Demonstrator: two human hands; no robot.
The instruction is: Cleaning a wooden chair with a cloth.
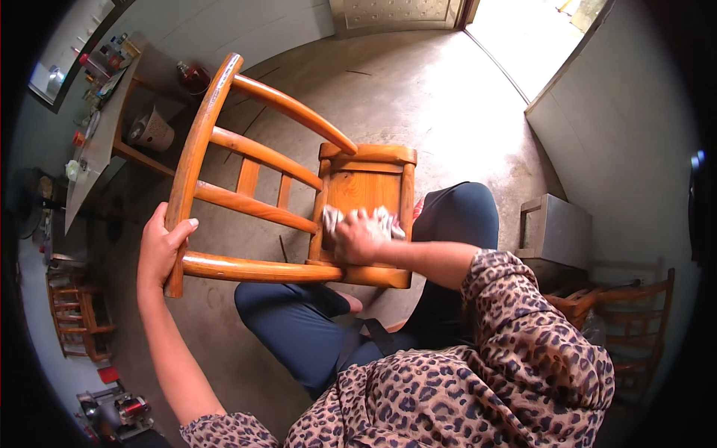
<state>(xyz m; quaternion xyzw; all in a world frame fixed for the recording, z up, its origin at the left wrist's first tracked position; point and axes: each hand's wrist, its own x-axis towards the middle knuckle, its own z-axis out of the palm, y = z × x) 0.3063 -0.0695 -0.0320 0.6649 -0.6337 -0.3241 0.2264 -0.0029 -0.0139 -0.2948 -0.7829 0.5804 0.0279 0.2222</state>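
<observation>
A varnished wooden chair [259,200] stands tilted before me, its backrest toward my left and its seat panel [364,187] between my knees. My left hand [161,243] grips the top rail [203,134] of the backrest, with the thumb over its near side. Pressed to the seat panel, my right hand [358,238] holds a crumpled white cloth with dark and reddish marks [389,221]. The hand covers part of the cloth and the near part of the seat. Motion blurs the right hand slightly.
A table [106,134] with bottles lines the left wall, with a white bin [156,131] beneath. More wooden chairs stand at the far left [78,316] and right [633,325]. A grey box-shaped piece [566,229] is by the right wall. An open doorway [515,45] lies ahead.
</observation>
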